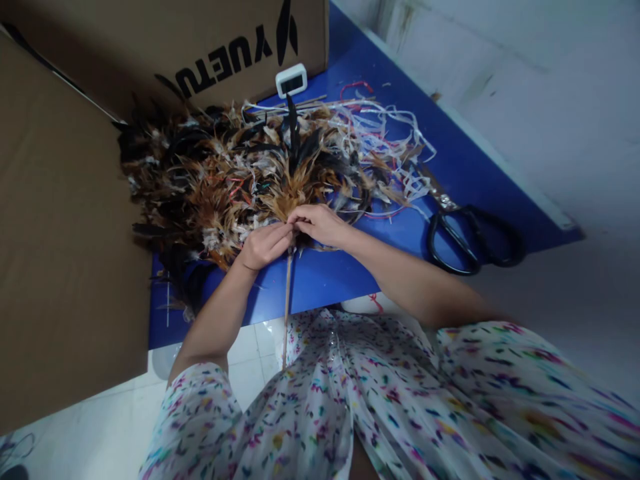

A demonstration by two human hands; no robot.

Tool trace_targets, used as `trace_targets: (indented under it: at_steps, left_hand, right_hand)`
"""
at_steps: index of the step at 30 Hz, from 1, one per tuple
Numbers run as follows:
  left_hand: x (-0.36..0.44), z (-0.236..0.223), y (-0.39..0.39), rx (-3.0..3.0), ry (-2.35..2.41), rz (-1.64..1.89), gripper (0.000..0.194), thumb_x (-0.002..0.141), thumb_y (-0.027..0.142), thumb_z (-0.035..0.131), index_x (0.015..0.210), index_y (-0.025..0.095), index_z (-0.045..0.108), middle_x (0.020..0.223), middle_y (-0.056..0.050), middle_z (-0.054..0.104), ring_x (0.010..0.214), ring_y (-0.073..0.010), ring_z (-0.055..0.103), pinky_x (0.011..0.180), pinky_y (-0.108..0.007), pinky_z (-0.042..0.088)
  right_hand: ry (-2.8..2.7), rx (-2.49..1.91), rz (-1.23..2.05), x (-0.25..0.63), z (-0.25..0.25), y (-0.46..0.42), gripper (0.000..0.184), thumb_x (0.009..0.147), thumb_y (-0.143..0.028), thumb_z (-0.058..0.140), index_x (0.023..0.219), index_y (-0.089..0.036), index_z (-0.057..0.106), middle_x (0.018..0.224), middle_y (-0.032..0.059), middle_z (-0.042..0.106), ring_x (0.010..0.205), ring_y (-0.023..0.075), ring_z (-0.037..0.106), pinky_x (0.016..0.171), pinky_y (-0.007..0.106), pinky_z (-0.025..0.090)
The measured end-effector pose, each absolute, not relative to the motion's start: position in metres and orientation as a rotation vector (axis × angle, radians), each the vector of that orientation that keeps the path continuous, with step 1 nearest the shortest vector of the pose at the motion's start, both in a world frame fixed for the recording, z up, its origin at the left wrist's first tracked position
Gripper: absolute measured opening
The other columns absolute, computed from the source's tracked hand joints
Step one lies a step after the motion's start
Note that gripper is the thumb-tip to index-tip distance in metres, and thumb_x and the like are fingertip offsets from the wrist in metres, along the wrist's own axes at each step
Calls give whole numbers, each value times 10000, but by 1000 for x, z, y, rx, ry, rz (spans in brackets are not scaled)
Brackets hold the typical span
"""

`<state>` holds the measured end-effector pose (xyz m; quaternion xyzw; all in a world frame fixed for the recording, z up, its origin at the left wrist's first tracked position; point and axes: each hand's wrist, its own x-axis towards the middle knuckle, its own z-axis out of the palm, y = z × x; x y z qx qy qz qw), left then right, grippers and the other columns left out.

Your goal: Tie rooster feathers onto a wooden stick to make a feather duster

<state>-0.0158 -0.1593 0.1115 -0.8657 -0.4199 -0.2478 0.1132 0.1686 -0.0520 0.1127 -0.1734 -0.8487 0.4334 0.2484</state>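
A feather duster [293,190] of brown and black feathers on a thin wooden stick [287,293] stands between my hands, its stick running down over the table edge towards my lap. My left hand [267,245] is closed around the top of the stick, just under the feathers. Pinched fingers of my right hand [323,225] press at the feather base from the other side, touching the left fingertips. What lies right between the fingertips is hidden. Behind and to the left spreads a large heap of loose feathers [200,173].
Big black-handled scissors [473,237] lie at the right of the blue table [330,273]. White and red plastic strings [385,127] tangle behind them. A small white digital timer [291,81] is near the back cardboard box [200,40]; another cardboard panel [70,233] stands left. A wall [550,100] borders the right.
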Motion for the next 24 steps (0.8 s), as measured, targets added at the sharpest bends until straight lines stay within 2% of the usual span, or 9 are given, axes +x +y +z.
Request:
trace_targets:
  at_steps: [4,11,17,20,24]
  left_hand:
    - [-17,111,-160,-2559,-1276,-778,147,899,171,555,928,179,699,1057,-139,738,1023,-229,702,850,-380,603]
    - [-15,111,-159,-2507,-1198,-742,134,896,170,560,916,178,692,1022,-122,747,978,-211,711,814,-356,607]
    - [-15,111,-159,-2488,-1168,-699,132,891,163,559,899,196,687,1022,-100,746,942,-203,713,770,-347,606]
    - [-15,111,-160,-2521,-1170,-778,142,893,163,559,931,205,689,1049,-100,740,993,-206,700,811,-358,599]
    - [-17,111,-160,-2588,-1244,-804,147,903,184,554,941,215,692,1077,-101,735,1026,-208,694,874,-385,584]
  right_hand:
    - [-2334,-507,1145,169,115,-54,195,817,-79,494,895,-165,651,839,16,654,753,118,557,739,237,391]
    - [-2324,-527,1144,173,118,-59,226,848,-119,461,1027,-186,583,812,-4,611,718,121,539,705,237,384]
    - [-2330,-314,1094,171,113,-53,234,833,-92,451,942,-173,642,918,34,668,849,135,585,799,252,402]
    - [-2372,-411,1052,171,114,-55,218,844,-108,446,932,-175,634,893,38,663,832,145,578,787,262,396]
    - [-2350,-571,1065,173,120,-60,214,894,-169,421,1016,-181,597,835,25,641,731,140,558,718,258,387]
